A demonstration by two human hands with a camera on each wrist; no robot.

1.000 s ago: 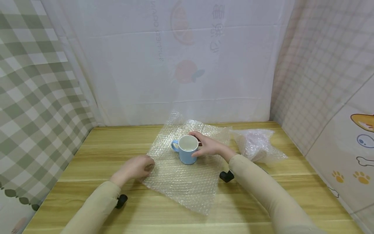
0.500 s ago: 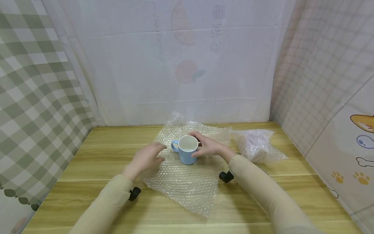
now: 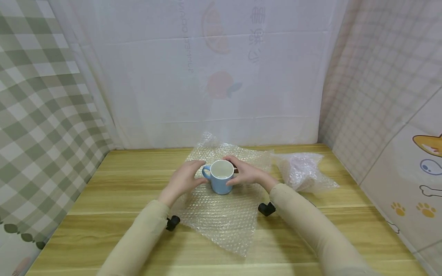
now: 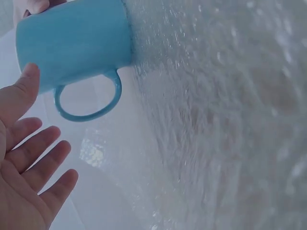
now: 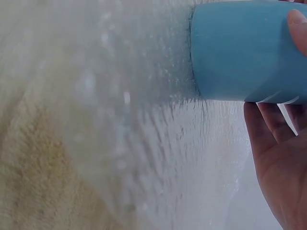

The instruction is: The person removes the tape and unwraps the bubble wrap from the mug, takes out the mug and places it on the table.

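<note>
In the middle, the right hand (image 3: 246, 174) grips the blue mug (image 3: 221, 181) on the bubble wrap (image 3: 221, 218); the open left hand (image 3: 184, 180) just reaches its handle. Next, wrapping needs gentle folding.

Glossy blue ceramic mug (image 3: 221, 177), clear plastic bubble wrap (image 3: 221, 214), matt wooden table (image 3: 103, 214).

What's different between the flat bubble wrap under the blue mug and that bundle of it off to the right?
The flat clear bubble wrap sheet lies spread out on the wooden table with the light blue ceramic mug standing on it; the crumpled bubble wrap bundle is bunched up and bears nothing. Both hands are at the mug on the sheet; none touches the bundle. Both are clear bubbled plastic on that table.
</note>
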